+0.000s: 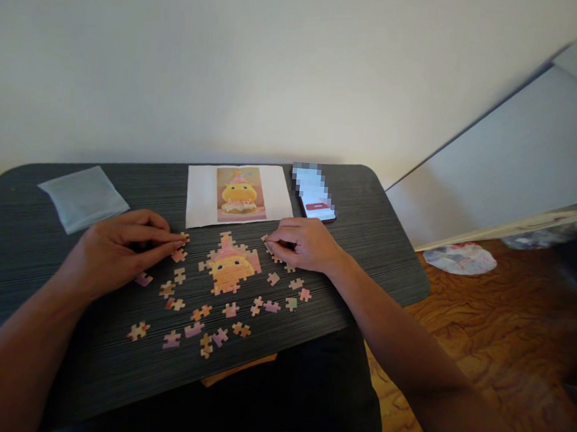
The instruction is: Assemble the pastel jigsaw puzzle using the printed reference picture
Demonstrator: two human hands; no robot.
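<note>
A partly joined jigsaw (231, 265) of a yellow figure lies mid-table on the dark table (26, 248). Several loose pieces (220, 317) are scattered around and in front of it. My left hand (116, 249) rests to its left, fingers pressed together on a small puzzle piece (183, 238) at the fingertips. My right hand (301, 243) lies to its right, fingers curled and pinching another puzzle piece (266, 242) near the jigsaw's upper right edge. A printed reference picture (240, 194) of the same figure lies just behind.
A phone (314, 193) lies right of the printed sheet. A clear plastic bag (83, 196) sits at the table's back left. The wall runs close behind the table. Wooden floor, a leaning white board (517, 161) and a round item (460, 257) are to the right.
</note>
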